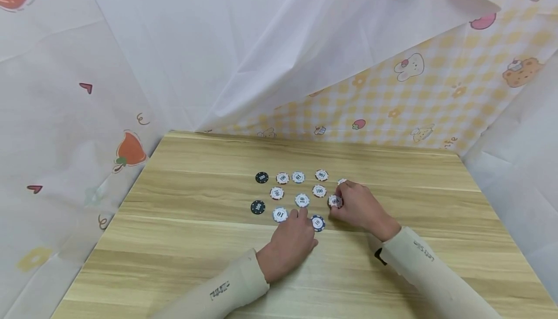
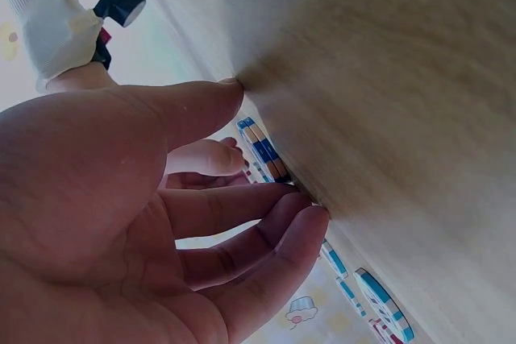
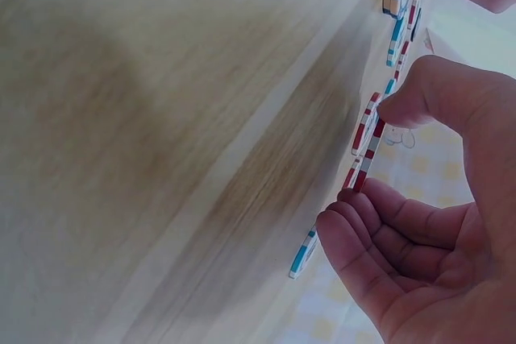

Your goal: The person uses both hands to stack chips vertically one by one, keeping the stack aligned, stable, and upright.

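In the head view my right hand (image 1: 359, 205) pinches a red-and-white poker chip (image 1: 335, 201) marked 100. The right wrist view has that chip (image 3: 370, 155) on edge between thumb and fingers, a little above the table. My left hand (image 1: 291, 241) rests fingertips on the table beside a dark blue chip (image 1: 318, 223) marked 10. Seen from the left wrist, the thumb and fingers are apart with nothing between them, and the blue chip (image 2: 262, 149) looks like a stack of two. A light blue chip (image 1: 280, 214) lies left of the left fingertips.
Several chips lie flat around the hands: black ones (image 1: 261, 177) at the left, red-edged ones (image 1: 319, 191) and light blue ones (image 1: 302, 200) in the middle. Another chip (image 1: 342, 181) is partly hidden behind the right hand. The wooden table (image 1: 196, 183) meets a draped cloth (image 1: 383, 110) behind.
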The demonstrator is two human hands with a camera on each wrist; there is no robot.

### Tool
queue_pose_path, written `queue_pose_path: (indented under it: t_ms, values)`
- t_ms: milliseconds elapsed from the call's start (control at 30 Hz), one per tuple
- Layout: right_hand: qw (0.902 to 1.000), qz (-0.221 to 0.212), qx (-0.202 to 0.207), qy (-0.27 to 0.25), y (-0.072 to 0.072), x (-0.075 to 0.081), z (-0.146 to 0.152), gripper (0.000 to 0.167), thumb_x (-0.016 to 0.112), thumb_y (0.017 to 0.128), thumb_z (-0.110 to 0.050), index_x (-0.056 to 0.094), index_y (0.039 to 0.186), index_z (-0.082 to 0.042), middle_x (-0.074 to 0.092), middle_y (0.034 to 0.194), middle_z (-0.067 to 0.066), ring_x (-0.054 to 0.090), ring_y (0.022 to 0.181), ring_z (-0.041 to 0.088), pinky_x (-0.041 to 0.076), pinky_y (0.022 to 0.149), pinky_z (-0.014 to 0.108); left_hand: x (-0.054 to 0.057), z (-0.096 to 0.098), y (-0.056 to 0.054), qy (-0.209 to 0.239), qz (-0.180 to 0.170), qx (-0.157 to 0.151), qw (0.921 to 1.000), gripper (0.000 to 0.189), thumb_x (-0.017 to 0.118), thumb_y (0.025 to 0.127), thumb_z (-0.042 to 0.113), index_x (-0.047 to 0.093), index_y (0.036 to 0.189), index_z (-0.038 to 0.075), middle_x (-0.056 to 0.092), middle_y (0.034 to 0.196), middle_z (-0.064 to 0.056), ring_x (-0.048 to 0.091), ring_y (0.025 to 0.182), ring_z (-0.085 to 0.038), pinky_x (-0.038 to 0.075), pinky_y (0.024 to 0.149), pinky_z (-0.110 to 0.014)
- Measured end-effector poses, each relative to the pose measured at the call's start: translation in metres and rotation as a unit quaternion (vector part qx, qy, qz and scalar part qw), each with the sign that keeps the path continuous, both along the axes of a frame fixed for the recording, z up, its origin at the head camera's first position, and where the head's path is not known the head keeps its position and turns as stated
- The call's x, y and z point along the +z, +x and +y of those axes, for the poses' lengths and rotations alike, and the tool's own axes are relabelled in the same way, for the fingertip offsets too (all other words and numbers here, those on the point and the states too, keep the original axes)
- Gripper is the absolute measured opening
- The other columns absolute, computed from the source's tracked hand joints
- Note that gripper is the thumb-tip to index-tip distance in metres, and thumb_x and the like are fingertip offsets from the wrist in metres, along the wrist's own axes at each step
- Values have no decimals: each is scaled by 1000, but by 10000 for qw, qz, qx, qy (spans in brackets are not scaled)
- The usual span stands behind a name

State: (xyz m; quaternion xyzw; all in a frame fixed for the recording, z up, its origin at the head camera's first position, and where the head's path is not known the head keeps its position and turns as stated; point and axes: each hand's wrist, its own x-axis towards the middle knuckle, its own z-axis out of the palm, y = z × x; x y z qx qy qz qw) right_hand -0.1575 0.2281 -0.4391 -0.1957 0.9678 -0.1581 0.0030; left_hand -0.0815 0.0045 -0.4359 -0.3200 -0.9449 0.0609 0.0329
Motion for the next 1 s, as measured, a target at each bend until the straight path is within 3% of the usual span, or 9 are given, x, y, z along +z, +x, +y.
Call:
queue_pose_path:
  t_ms: [333, 1000]
  values:
    - [9997, 200, 135, -49, 5, 0, 0, 29, 86, 82, -25, 69, 93, -4, 58, 81, -1, 54, 70, 15, 51, 64, 34, 0, 0, 0, 30, -109, 77, 9999, 42, 78, 101, 49, 84, 106, 8, 65, 107, -8, 60, 89, -18, 58, 65, -23]
    - [9994, 135, 211, -219, 15, -3, -4, 28, 87, 83, -24, 69, 94, -5, 56, 79, -3, 53, 68, 13, 49, 60, 29, 1, 1, -1, -112, -105, 67, 9999, 43, 77, 102, 51, 84, 106, 9, 64, 107, -7, 60, 89, -18, 57, 65, -23]
